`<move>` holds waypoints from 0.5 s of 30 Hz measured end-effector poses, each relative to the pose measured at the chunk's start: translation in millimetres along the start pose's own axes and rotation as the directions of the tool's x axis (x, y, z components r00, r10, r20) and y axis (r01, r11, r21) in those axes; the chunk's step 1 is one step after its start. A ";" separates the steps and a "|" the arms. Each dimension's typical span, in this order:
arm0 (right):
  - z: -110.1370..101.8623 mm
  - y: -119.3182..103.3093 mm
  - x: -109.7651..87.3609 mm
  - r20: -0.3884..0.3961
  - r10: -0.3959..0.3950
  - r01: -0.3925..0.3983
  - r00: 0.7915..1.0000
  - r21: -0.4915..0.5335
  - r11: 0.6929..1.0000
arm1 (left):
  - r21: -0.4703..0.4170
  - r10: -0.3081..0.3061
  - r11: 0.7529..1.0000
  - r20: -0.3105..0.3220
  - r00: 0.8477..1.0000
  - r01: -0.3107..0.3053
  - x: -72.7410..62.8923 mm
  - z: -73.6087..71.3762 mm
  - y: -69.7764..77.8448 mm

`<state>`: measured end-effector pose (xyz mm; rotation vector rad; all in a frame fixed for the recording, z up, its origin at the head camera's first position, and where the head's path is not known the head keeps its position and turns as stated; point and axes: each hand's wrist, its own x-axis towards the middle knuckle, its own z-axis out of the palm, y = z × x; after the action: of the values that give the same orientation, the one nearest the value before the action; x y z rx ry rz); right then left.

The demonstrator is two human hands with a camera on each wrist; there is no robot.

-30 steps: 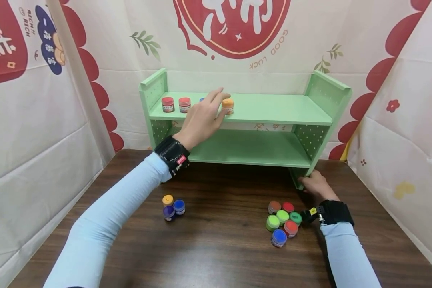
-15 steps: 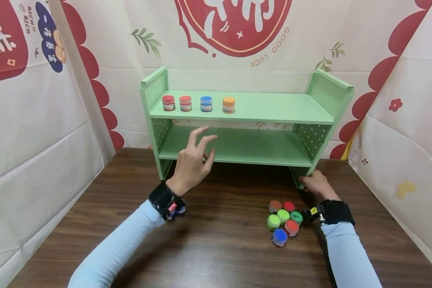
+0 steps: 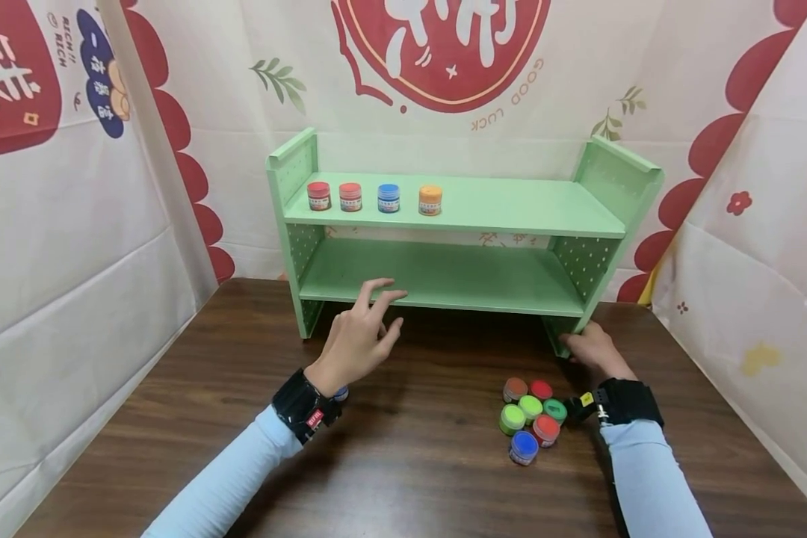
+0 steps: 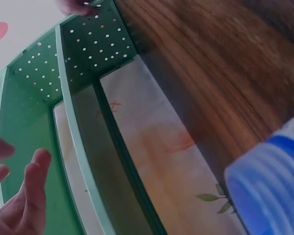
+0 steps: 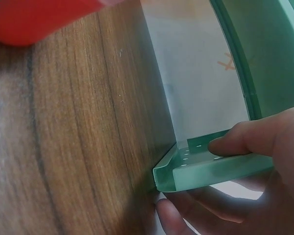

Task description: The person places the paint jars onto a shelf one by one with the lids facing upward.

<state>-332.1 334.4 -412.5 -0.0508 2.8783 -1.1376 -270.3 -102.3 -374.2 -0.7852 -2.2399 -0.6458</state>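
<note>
My left hand is over the table in front of the green two-tier shelf, fingers spread and bent, holding nothing. Below its wrist a blue-lidded paint jar peeks out; the same jar looms large in the left wrist view. My right hand grips the lower front edge of the shelf's right side panel, thumb inside and fingers outside. On the top tier stand two red-lidded jars, a blue jar and an orange jar in a row.
A cluster of small jars, in green, red, brown and blue, sits on the wooden table just left of my right wrist. A printed cloth hangs behind the shelf and at both sides.
My left hand has drawn back from the orange jar on the top tier, moving down and toward me over the table. The orange jar stays there. My right hand keeps its grip.
</note>
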 end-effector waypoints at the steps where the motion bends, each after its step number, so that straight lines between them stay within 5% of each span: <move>1: 0.6 0.3 -0.4 0.003 0.004 -0.004 1.000 0.000 1.000 | 0.000 0.001 1.000 0.010 1.000 -0.001 -0.5 -0.6 -0.2; 6: 1.4 1.4 -0.2 -0.004 -0.007 0.007 1.000 -0.020 1.000 | 0.048 -0.028 0.999 0.091 0.995 0.024 2.2 -12.4 -4.1; 9: 1.3 1.3 0.4 -0.004 -0.011 0.011 1.000 -0.014 1.000 | 0.101 -0.070 0.994 0.223 0.972 0.049 3.9 -24.7 -8.8; 12: 1.5 1.1 0.4 -0.003 -0.006 0.006 1.000 -0.008 1.000 | 0.137 -0.125 0.988 0.407 0.905 0.075 4.6 -35.9 -15.4; 15: 2.4 1.4 1.3 -0.008 -0.003 0.003 1.000 -0.002 1.000 | 0.158 -0.201 0.978 0.576 0.793 0.133 3.6 -44.9 -23.0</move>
<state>-333.2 333.7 -415.2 -0.0506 2.8871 -1.1375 -269.1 -145.1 -347.4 -0.8155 -2.9166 -0.3772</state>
